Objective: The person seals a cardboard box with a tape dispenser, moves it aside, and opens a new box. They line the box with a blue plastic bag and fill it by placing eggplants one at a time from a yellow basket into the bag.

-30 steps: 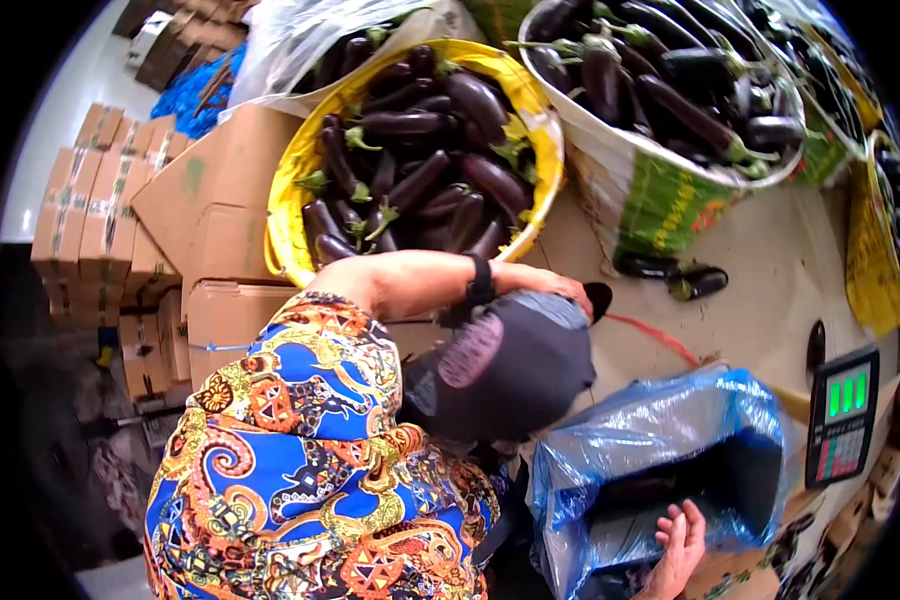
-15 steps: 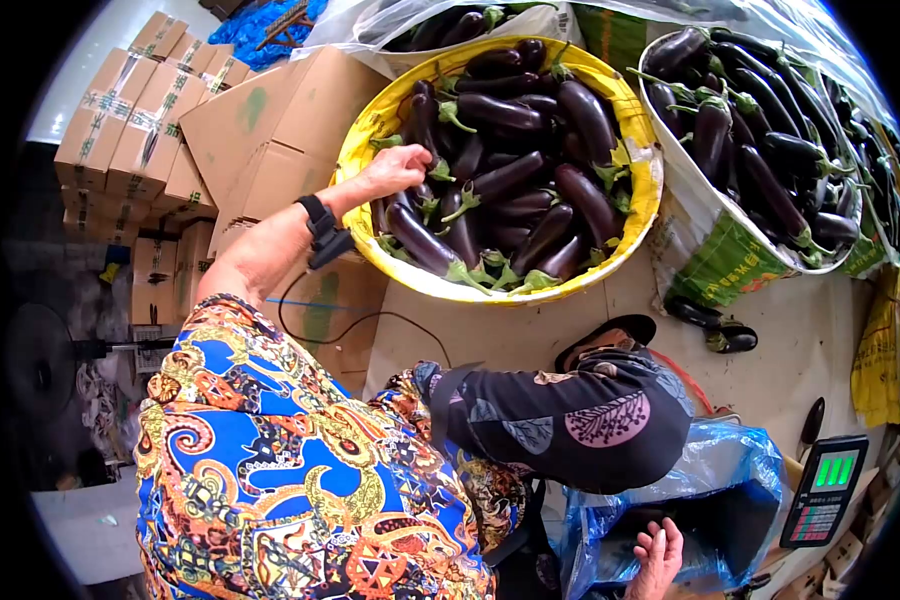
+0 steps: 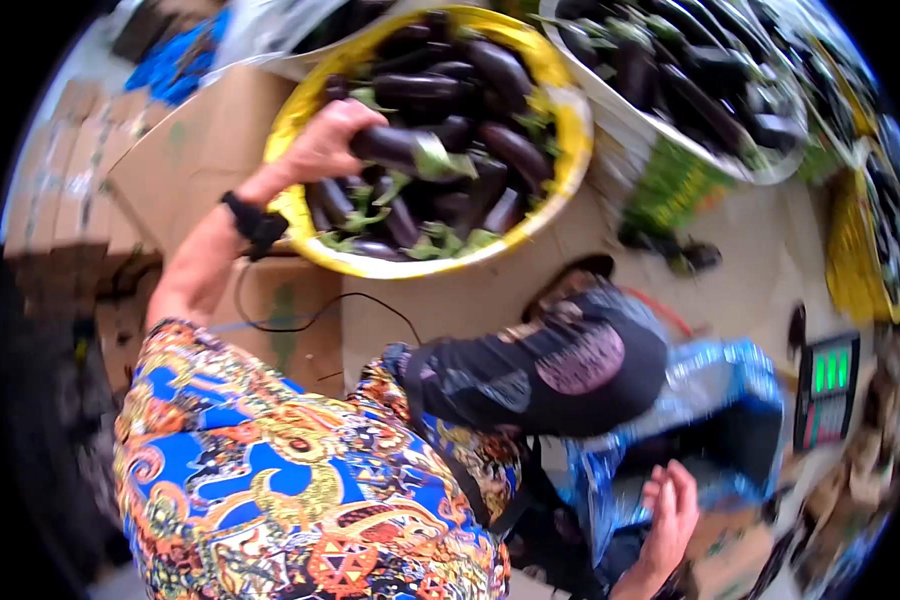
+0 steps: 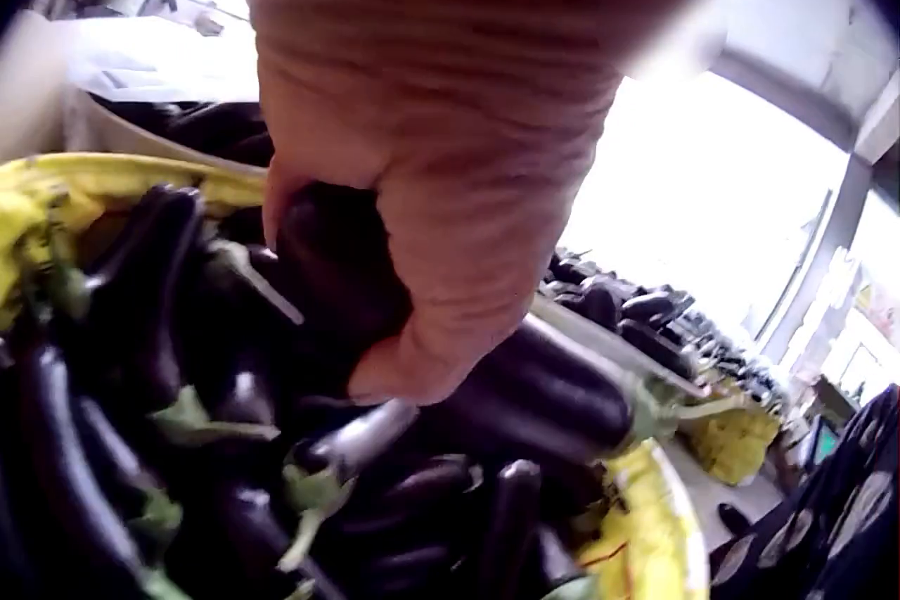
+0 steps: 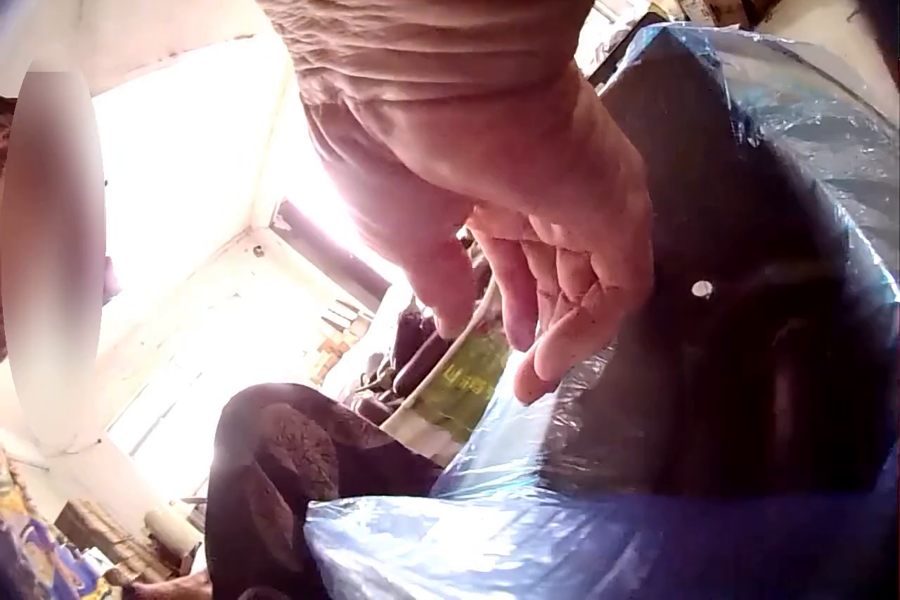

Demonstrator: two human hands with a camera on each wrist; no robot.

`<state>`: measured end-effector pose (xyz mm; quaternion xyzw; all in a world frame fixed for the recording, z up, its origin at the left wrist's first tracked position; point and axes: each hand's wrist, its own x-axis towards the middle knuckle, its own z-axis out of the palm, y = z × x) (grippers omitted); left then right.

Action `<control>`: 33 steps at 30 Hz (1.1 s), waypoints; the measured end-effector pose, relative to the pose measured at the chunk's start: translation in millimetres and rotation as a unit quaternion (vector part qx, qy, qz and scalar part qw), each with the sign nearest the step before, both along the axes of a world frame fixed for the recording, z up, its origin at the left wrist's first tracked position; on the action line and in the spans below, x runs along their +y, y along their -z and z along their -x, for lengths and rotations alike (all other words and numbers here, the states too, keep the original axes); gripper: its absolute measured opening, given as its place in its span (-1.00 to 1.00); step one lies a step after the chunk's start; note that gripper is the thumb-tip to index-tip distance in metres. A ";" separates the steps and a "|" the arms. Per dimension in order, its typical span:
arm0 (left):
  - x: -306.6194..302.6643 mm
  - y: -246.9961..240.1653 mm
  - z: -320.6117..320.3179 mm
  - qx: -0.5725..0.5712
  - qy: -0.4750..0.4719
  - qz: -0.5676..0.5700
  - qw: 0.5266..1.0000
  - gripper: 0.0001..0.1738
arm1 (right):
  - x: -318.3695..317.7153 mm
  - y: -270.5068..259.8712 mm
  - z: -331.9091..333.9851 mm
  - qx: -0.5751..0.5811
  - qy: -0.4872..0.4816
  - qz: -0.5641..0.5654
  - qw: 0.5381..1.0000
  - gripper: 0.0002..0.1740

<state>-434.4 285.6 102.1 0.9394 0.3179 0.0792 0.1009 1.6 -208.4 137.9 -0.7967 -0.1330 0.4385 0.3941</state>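
Observation:
In the head view my left hand grips a dark purple eggplant by its rounded end, its green stalk end pointing right. It is over a yellow-lined round tub full of eggplants. From the left wrist view, the thumb and fingers wrap around the held eggplant just above the others. My right hand hangs with loosely bent fingers beside a box lined with a blue plastic bag. Nothing shows between those fingers in the right wrist view, where the blue bag spreads below; the box interior is dark.
A second large sack of eggplants stands at the upper right, with loose eggplants on the floor below it. A scale display sits right of the box. Flattened cardboard and stacked cartons are at left.
My left hand came from near the foot to the tub, reached in among the eggplants, and now grips one. My right hand stays by the blue-lined box. The head view has shifted.

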 end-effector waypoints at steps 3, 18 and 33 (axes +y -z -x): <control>-15.8 -36.1 -71.5 -0.119 -0.116 0.180 0.970 -0.20 | 15.6 -19.9 -4.0 -0.024 0.034 -0.038 0.998 -0.61; -259.7 -100.9 -368.0 0.183 0.465 0.490 0.714 -0.20 | 7.6 -67.7 -19.7 -0.019 0.177 -0.270 0.946 -0.40; -54.3 -47.5 -263.5 0.002 0.127 0.494 0.860 -0.47 | -24.1 116.4 -55.6 -0.343 -0.240 0.218 0.882 -0.61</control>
